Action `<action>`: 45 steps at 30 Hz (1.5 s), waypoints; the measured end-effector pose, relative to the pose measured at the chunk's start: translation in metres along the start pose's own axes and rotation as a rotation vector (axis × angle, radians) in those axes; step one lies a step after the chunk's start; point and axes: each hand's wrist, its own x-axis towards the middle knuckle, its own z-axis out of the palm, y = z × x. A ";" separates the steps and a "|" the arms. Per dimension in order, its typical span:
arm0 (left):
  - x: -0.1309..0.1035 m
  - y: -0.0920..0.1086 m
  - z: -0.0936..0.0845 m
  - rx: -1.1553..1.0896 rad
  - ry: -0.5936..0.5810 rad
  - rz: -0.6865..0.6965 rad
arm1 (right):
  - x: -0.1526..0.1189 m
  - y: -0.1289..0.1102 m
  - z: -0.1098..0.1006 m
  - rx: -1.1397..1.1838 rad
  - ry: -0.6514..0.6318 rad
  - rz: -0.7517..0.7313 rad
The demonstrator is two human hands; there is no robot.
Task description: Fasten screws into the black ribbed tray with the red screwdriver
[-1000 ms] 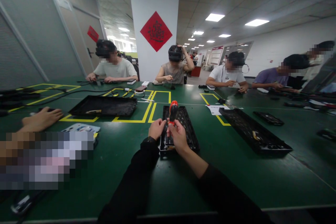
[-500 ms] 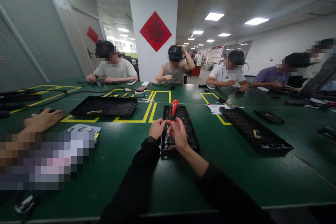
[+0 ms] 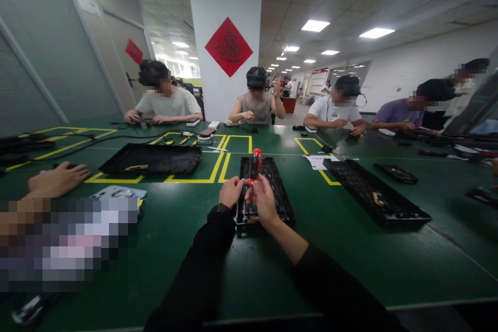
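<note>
A red-and-black screwdriver (image 3: 256, 161) stands almost upright, handle up, over a long black plastic tray (image 3: 287, 206) on the table before me. My right hand (image 3: 265, 201) is closed, its fingers pinching the screwdriver just below the handle. From the other side, my left hand (image 3: 231, 193) is also closed, with thumb and fingertips at the red collar under the grip. The lower shaft and tip are hidden behind my fingers. Small bits and a tan piece lie in the tray, partly covered by my right hand.
A second black tray (image 3: 155, 158) lies left, a third (image 3: 373, 192) right near white paper (image 3: 318, 162). At far left rests a co-worker's hand (image 3: 60, 179) beside a pale blue item (image 3: 120, 192). Cables (image 3: 78, 146) cross the green table; several people sit opposite.
The view has shifted slightly. My hands and the screwdriver keep nearly the same pose over the tray. Across the table, a person's raised hand has come down from the headset.
</note>
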 end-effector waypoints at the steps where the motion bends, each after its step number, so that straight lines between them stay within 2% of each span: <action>1: 0.000 0.000 0.000 0.001 -0.004 0.003 | 0.000 -0.001 0.001 -0.017 0.001 -0.010; 5: 0.000 0.001 0.000 0.007 -0.011 0.004 | -0.001 -0.001 0.000 -0.083 0.031 -0.048; 10: 0.000 0.002 0.001 0.015 -0.003 -0.007 | -0.003 -0.001 -0.001 -0.127 0.010 -0.015; 19: -0.001 0.005 -0.003 -0.009 -0.014 -0.015 | -0.003 -0.002 0.002 -0.071 0.019 -0.055; 28: 0.001 0.004 -0.002 -0.041 0.008 0.019 | -0.008 -0.005 0.002 -0.217 0.017 -0.065; 38: -0.001 0.000 -0.005 -0.144 -0.054 0.068 | -0.009 -0.010 0.008 -0.092 -0.089 -0.066; 45: -0.001 0.000 -0.005 -0.139 -0.054 0.061 | -0.007 -0.006 0.004 -0.141 -0.046 -0.042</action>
